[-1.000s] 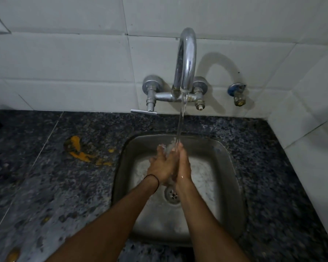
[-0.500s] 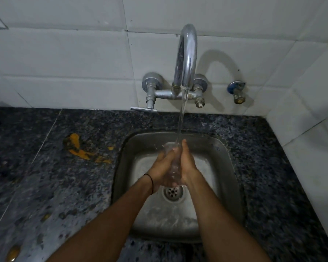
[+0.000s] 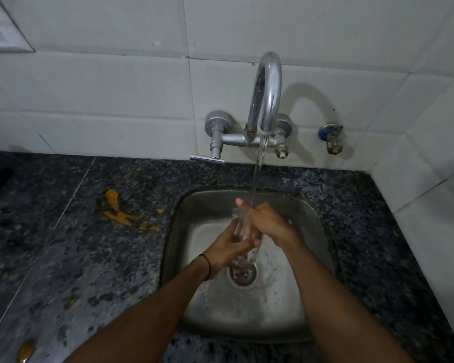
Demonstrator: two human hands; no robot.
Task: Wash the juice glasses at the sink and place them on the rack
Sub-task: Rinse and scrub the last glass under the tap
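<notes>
A clear juice glass (image 3: 243,226) is held upright between both hands over the steel sink (image 3: 312,231), right under the running water from the chrome tap (image 3: 266,95). My left hand (image 3: 230,244) cups the glass low from the left. My right hand (image 3: 266,221) wraps it higher from the right, thumb near the rim. The glass is mostly hidden by fingers and blurred by water. No rack is in view.
Dark speckled granite counter (image 3: 89,258) surrounds the sink, with orange juice spills (image 3: 116,208) left of it and another orange blob (image 3: 25,351) at the front left. White tiled walls stand behind and right. A small blue-capped valve (image 3: 330,138) sits right of the tap.
The glass and both hands have shifted lower in the sink; my left hand slid down the glass while my right hand moved up over it. The view tilted up slightly.
</notes>
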